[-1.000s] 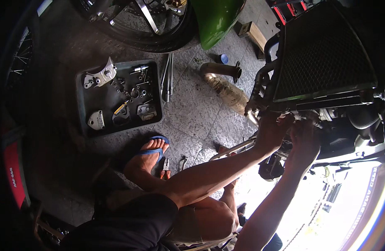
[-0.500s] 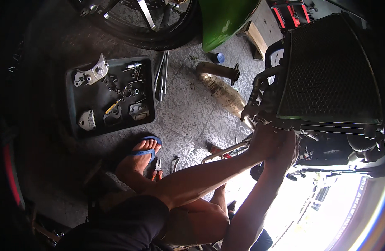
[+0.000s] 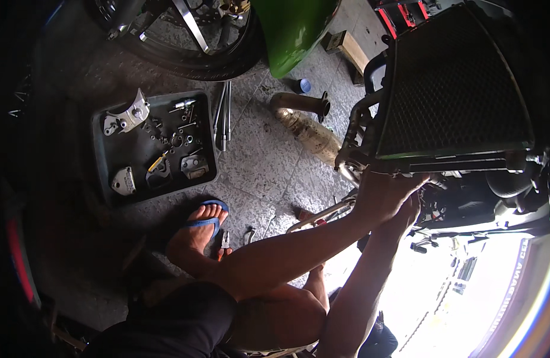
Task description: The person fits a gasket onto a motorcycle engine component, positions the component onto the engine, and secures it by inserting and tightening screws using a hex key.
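Both arms reach to the motorcycle's lower edge, just under the radiator (image 3: 454, 89) with its mesh face. My left hand (image 3: 383, 194) is at the radiator's near left corner, beside a bent metal pipe; its fingers go in among the parts and are mostly hidden. Close against it, on the right, is my right hand (image 3: 408, 210), its fingers also hidden by shadow and the other hand. What either hand holds cannot be made out. A stained exhaust pipe (image 3: 313, 134) lies on the floor to the left of the radiator.
A black tray (image 3: 116, 200) holds metal covers, bolts and a yellow-handled tool. Long metal rods (image 3: 223, 116) lie beside it. Orange-handled pliers (image 3: 225, 244) rest near my sandalled foot (image 3: 197, 230). A wheel (image 3: 209, 65), green fairing (image 3: 296, 36), blue cap (image 3: 303, 86) and wooden block (image 3: 351, 51) lie beyond.
The view has shifted slightly, so the radiator and exhaust pipe appear farther left. My left hand now extends farther right under the radiator edge, and the right hand sits a little lower against it.
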`<move>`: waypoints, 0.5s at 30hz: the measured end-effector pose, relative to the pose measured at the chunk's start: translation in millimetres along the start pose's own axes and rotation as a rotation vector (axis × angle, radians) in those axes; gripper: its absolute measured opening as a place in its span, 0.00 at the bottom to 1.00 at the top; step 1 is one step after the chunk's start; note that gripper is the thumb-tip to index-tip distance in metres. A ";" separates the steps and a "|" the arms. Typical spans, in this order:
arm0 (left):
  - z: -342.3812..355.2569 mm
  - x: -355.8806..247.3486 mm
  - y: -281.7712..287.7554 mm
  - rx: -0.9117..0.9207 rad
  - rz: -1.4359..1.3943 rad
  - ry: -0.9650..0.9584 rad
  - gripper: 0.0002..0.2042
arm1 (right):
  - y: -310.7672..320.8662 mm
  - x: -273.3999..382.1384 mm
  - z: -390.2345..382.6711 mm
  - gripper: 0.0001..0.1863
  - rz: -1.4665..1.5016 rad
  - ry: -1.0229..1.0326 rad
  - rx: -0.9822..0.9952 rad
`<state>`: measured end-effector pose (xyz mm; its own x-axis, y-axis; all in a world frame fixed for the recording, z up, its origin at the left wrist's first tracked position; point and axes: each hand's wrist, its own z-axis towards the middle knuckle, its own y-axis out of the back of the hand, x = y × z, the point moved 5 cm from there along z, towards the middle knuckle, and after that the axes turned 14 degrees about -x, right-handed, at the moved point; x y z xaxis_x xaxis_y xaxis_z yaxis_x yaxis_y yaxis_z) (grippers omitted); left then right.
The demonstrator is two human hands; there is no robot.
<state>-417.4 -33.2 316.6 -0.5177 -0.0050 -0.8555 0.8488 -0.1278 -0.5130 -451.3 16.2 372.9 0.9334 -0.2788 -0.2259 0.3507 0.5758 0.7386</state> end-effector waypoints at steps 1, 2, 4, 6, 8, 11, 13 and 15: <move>0.2 0.1 -0.9 0.001 0.089 -0.034 0.16 | 0.0 -0.5 0.8 0.11 0.015 -0.014 -0.002; 1.4 -3.1 0.8 -0.062 0.148 -0.132 0.16 | 0.5 0.4 0.3 0.11 0.029 -0.025 -0.004; -5.7 -4.6 -0.7 -0.047 0.439 -0.333 0.14 | 0.0 1.0 0.9 0.11 0.057 -0.047 -0.004; -3.2 -5.9 -0.9 -0.150 0.418 -0.356 0.14 | -0.3 0.3 0.5 0.11 0.084 -0.067 -0.007; -2.7 -8.8 1.9 -0.254 0.391 -0.380 0.13 | 1.6 -0.4 -0.7 0.11 0.113 -0.088 -0.016; -4.0 -14.1 -3.5 -0.089 0.547 -0.472 0.13 | 2.8 -7.4 -1.3 0.12 0.161 -0.138 -0.025; -2.7 -16.7 3.2 -0.126 0.497 -0.527 0.14 | -0.6 -6.2 -3.2 0.12 0.225 -0.198 -0.027; -0.7 -24.1 8.3 -0.135 0.493 -0.448 0.17 | -5.7 -3.2 -3.9 0.12 0.335 -0.300 -0.026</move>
<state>-397.8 -33.4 333.0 -0.0361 -0.4451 -0.8948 0.9878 0.1196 -0.0994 -456.0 16.7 366.9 0.9339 -0.2818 0.2200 0.0380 0.6901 0.7227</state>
